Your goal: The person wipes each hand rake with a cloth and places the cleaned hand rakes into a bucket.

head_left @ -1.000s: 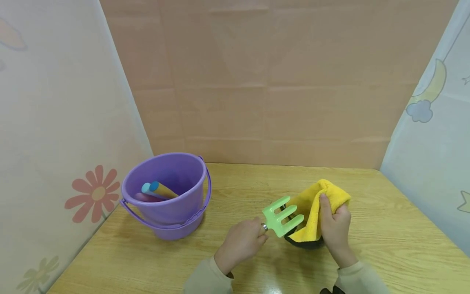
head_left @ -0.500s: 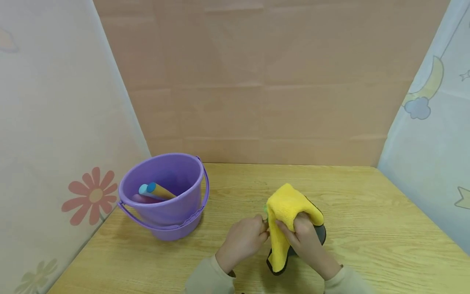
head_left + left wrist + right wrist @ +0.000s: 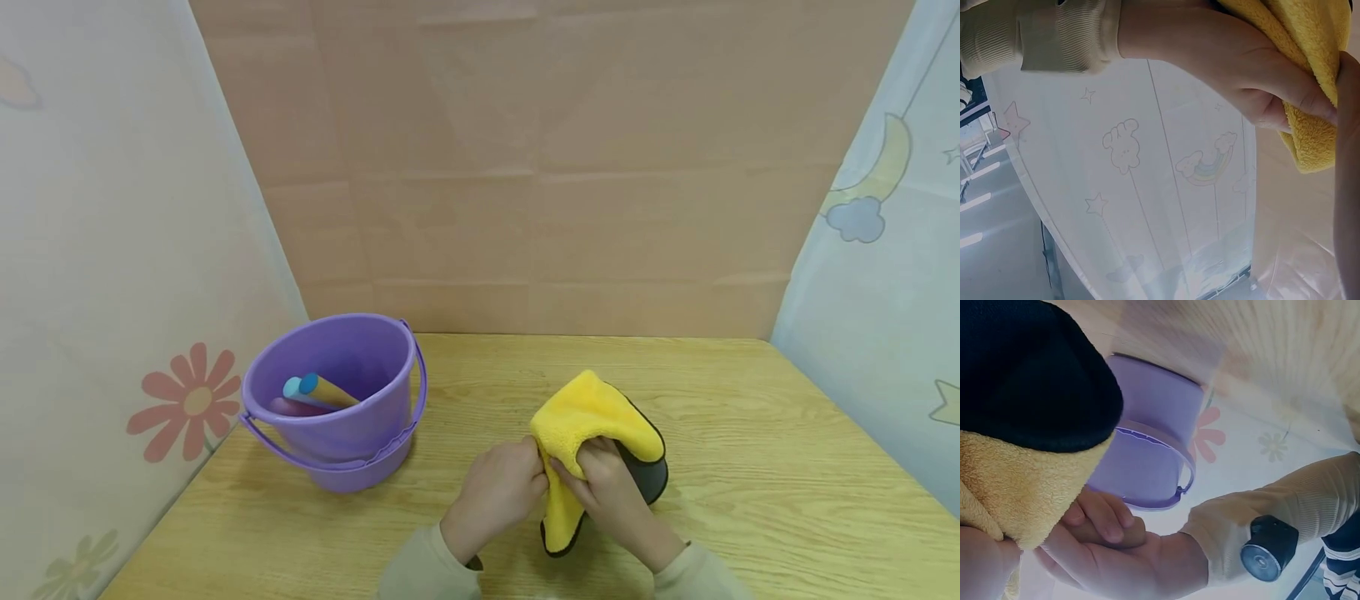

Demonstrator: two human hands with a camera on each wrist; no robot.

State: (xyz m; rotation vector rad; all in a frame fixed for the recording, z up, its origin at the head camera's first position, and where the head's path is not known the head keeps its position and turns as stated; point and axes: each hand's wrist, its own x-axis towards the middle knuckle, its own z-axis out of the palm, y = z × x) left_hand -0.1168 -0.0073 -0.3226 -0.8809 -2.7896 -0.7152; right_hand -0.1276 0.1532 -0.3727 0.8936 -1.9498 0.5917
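My left hand (image 3: 498,487) grips the handle of a small garden fork, whose green prongs are now hidden by a yellow cloth (image 3: 581,408). In the right wrist view, a tan handle end (image 3: 1135,535) shows beneath the left hand's curled fingers. Bunched around the fork's head, the cloth is held by my right hand (image 3: 615,492), fingers partly tucked into the fabric. The cloth has a dark grey back and black edging; one corner hangs toward me. Both hands are close together above the table, with yellow fabric (image 3: 1313,140) between them in the left wrist view.
A purple bucket (image 3: 397,429) with its handle down stands at the left. Inside it lie a light-blue-ended stick (image 3: 294,387), a blue-capped tan one (image 3: 330,392) and something pinkish. Printed sheets flank the wooden table (image 3: 750,433), and a tan panel rises behind.
My right hand has brought the cloth leftward over the green fork prongs, covering them, and then slightly further left against the left hand. The left hand has stayed nearly in place.
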